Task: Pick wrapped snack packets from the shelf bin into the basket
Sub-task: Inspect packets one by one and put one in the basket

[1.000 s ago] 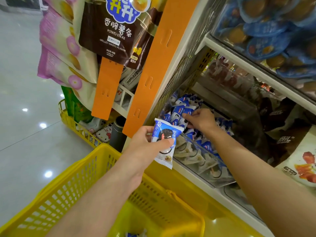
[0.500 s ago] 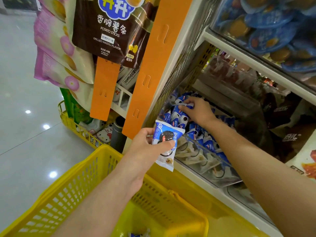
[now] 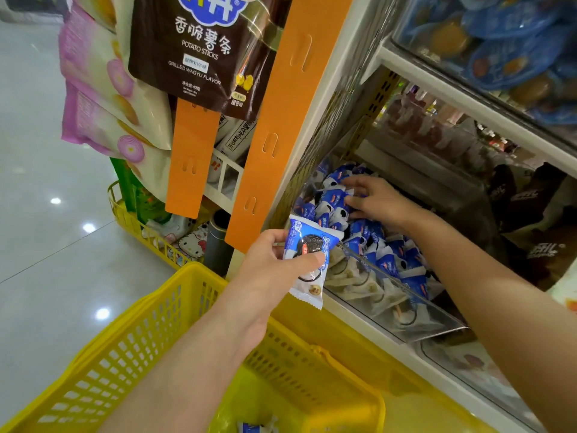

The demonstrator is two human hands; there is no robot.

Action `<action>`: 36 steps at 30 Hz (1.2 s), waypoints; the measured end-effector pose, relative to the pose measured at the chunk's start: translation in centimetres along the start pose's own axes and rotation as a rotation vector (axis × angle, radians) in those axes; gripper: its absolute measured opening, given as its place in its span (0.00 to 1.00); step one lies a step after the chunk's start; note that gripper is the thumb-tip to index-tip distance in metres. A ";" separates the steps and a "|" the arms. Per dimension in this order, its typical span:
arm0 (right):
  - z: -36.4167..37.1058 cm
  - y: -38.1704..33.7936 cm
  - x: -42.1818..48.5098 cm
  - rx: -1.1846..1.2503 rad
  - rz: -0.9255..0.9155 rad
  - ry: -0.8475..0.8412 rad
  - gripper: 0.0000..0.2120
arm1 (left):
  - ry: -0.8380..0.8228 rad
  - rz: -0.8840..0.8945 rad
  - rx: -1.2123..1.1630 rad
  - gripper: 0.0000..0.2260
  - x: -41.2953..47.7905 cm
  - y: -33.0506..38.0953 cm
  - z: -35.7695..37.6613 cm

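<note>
My left hand (image 3: 274, 270) grips one blue-and-white wrapped snack packet (image 3: 307, 264) between thumb and fingers, held just in front of the shelf bin and above the far rim of the yellow basket (image 3: 125, 354). My right hand (image 3: 377, 201) reaches into the clear plastic shelf bin (image 3: 406, 320), its fingers spread over the pile of blue-and-white packets (image 3: 331, 201) at the bin's back left. Another packet (image 3: 254, 428) lies at the bottom of the basket.
Orange hanging strips (image 3: 281, 120) with a brown potato-stick bag (image 3: 199, 51) and pink bags (image 3: 103, 89) hang left of the bin. A white shelf edge (image 3: 468, 98) runs above it. A second yellow basket (image 3: 146, 235) stands on the tiled floor.
My right hand has moved from the bin's middle toward its back left and its fingers have spread over the packets. My left hand with its packet has stayed nearly still.
</note>
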State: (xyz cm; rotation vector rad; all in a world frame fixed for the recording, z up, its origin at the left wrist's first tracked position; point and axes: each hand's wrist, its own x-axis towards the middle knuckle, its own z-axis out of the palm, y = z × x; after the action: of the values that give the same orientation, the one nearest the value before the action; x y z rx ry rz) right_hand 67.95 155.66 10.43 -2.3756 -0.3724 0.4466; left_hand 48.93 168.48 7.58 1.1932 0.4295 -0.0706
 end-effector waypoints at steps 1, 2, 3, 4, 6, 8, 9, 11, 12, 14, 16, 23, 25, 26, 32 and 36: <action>-0.1 -0.1 -0.4 -0.035 -0.022 0.073 0.20 | -0.001 0.000 0.001 0.18 0.0 0.0 0.1; -0.1 -0.2 -0.9 -0.088 -0.045 0.149 0.18 | -0.001 0.001 0.003 0.18 0.1 -0.1 0.2; 0.0 -0.3 -1.5 -0.140 -0.076 0.218 0.17 | -0.002 0.004 0.006 0.18 0.1 -0.1 0.2; 0.1 -0.6 -2.4 -0.174 -0.123 0.279 0.15 | -0.002 0.008 0.011 0.18 0.1 -0.2 0.3; 0.7 -1.1 -4.7 -0.143 -0.247 0.373 0.10 | 0.000 0.015 0.022 0.17 0.0 -0.4 0.3; 1.9 -1.6 -7.6 -0.029 -0.343 0.408 0.06 | 0.005 0.021 0.028 0.17 0.0 -0.6 0.4; 2.6 -1.7 -9.0 0.007 -0.386 0.411 0.06 | 0.007 0.027 0.032 0.17 -0.1 -0.7 0.5; 3.9 -1.7 -11.4 0.010 -0.473 0.409 0.06 | 0.008 0.046 0.049 0.17 -0.2 -0.9 0.7; 4.5 -1.5 -12.4 0.001 -0.505 0.407 0.06 | 0.005 0.059 0.065 0.17 -0.4 -1.1 0.9; 5.5 -0.9 -13.8 -0.022 -0.532 0.420 0.09 | -0.003 0.082 0.107 0.17 -0.5 -1.5 1.2; 6.3 -0.1 -14.5 -0.031 -0.494 0.439 0.12 | -0.014 0.101 0.149 0.17 -0.8 -1.9 1.5; 6.9 0.9 -16.1 -0.018 -0.433 0.458 0.11 | -0.087 0.162 0.184 0.18 -1.1 -2.8 1.5; 7.2 1.3 -16.4 0.100 -0.369 0.412 0.10 | -0.093 0.201 0.193 0.18 -1.1 -3.0 1.3; 7.3 1.4 -16.4 0.179 -0.305 0.375 0.10 | -0.096 0.211 0.201 0.18 -1.0 -3.2 1.2; 6.9 2.5 -16.1 0.265 -0.200 0.275 0.05 | -0.201 0.189 0.257 0.17 -1.2 -3.7 1.3; 6.9 2.9 -16.3 0.319 -0.223 0.230 0.07 | -0.181 0.188 0.206 0.13 -1.6 -3.8 1.5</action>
State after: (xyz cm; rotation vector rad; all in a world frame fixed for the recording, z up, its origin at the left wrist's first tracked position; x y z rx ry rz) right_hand 50.89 151.38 7.09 -2.0200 -0.4201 0.1160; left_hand 46.87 165.41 5.24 1.4114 0.1520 -0.0603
